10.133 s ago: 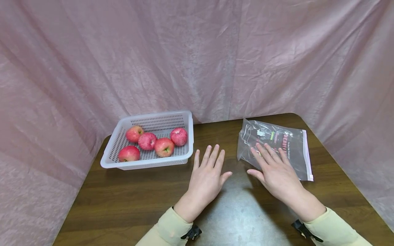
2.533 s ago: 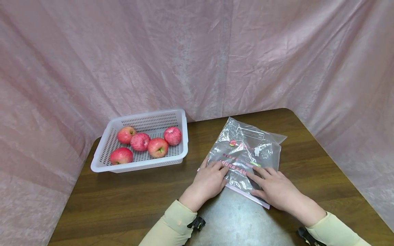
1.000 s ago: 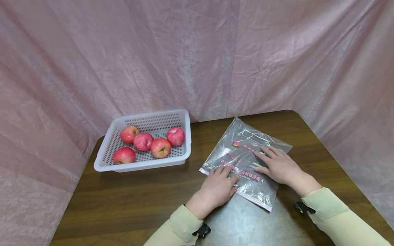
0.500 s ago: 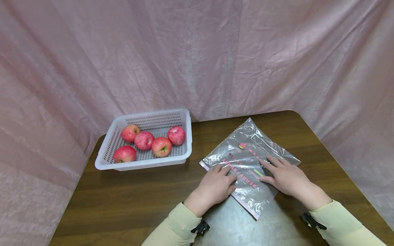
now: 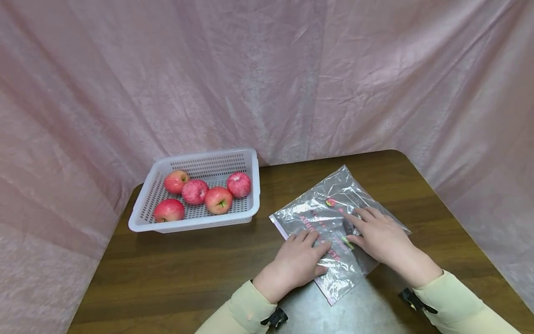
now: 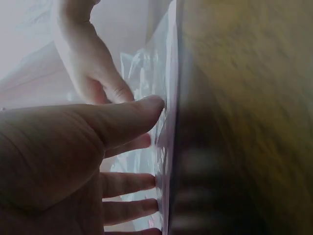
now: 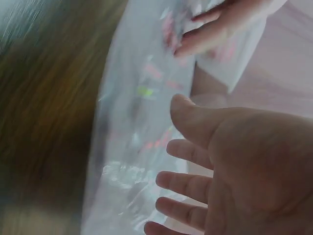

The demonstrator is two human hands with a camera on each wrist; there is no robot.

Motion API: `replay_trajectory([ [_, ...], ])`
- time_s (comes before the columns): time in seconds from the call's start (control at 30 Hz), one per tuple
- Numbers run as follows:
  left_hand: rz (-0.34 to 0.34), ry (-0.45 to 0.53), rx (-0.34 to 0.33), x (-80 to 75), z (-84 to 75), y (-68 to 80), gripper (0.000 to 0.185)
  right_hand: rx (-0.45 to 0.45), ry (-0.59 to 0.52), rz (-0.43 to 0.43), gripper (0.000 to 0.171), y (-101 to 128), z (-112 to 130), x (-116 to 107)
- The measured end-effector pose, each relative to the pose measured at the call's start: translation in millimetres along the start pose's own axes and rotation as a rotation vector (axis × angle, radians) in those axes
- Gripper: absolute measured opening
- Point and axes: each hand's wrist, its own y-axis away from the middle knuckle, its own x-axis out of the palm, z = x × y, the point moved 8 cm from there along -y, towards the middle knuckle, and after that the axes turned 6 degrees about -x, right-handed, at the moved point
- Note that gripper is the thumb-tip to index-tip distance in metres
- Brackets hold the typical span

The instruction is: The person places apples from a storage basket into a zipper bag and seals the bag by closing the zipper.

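Both hands, left and right, press flat with fingers straight on the bag, which lies empty and apparently unopened on the tabletop, while all five apples sit in the basket, so nothing looks bagged yet.

A white perforated basket stood at the far left of the dark wood-grain tabletop — its long side towards the viewer. Five red apples lay inside it, four in a loose row and one nearer the front left corner. A wrinkled pink cloth backdrop hung behind and draped past both sides — enclosing the scene.
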Motion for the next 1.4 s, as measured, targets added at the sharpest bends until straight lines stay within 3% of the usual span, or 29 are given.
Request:
replay_trajectory([
  [0.1, 0.035, 0.011, -0.001, 3.6, -0.8, 0.3, 0.056, 0.016, -0.020, 0.032, 0.060, 0, -11, 10],
  [0.27, 0.027, 0.016, 0.004, 3.0, -0.1, 0.2, 0.053, 0.038, -0.094, 0.067, 0.064, 2, -22, 24],
  [0.6, 0.060, 0.051, 0.007, 6.1, 8.0, -1.9, 0.049, 0.037, -0.111, 0.050, 0.068, 13, -20, 22],
  [0.93, 0.060, 0.051, -0.030, 8.3, 14.5, -4.2, 0.053, 0.122, -0.082, 0.083, 0.068, 17, -18, 24],
  [1.13, 0.016, 0.058, -0.064, 3.1, 21.3, 1.8, 0.055, 0.147, -0.035, 0.082, 0.068, 12, -20, 21],
  [1.4, -0.078, 0.036, -0.098, -12.9, 33.9, 10.9, 0.050, 0.039, -0.001, -0.047, 0.062, -6, 15, 3],
])
